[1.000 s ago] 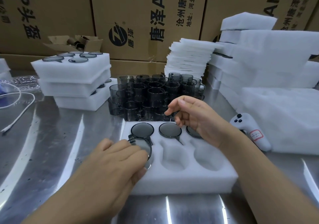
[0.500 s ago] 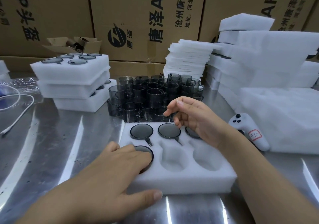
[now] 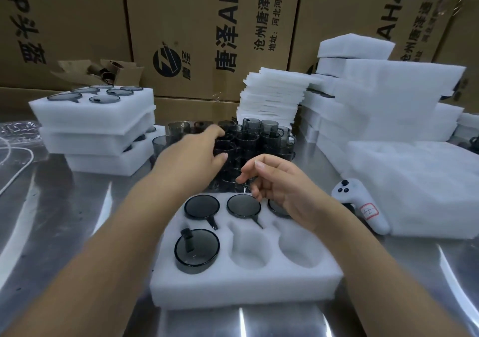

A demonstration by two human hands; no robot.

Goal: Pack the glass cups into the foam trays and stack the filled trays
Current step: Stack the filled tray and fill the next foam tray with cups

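Note:
A white foam tray (image 3: 246, 284) lies in front of me on the steel table. Dark glass cups fill its back row (image 3: 202, 207) and its front left pocket (image 3: 197, 251); the other two front pockets are hollow. My right hand (image 3: 280, 186) hovers over the tray's back right cup with fingers loosely curled, holding nothing. My left hand (image 3: 197, 150) reaches into the cluster of loose cups (image 3: 264, 139) behind the tray, with fingers and thumb spread either side of one cup. That hand is blurred. Three filled trays (image 3: 96, 118) are stacked at the left.
Piles of bare foam trays (image 3: 388, 98) and thin foam sheets (image 3: 272, 95) stand at the right and back. A white controller (image 3: 360, 207) lies right of the tray. Cardboard boxes (image 3: 207, 25) wall off the back. A white cable (image 3: 15, 165) lies far left.
My left hand let go of the cup in the front left pocket and moved forward to the loose cups. My right hand has barely shifted.

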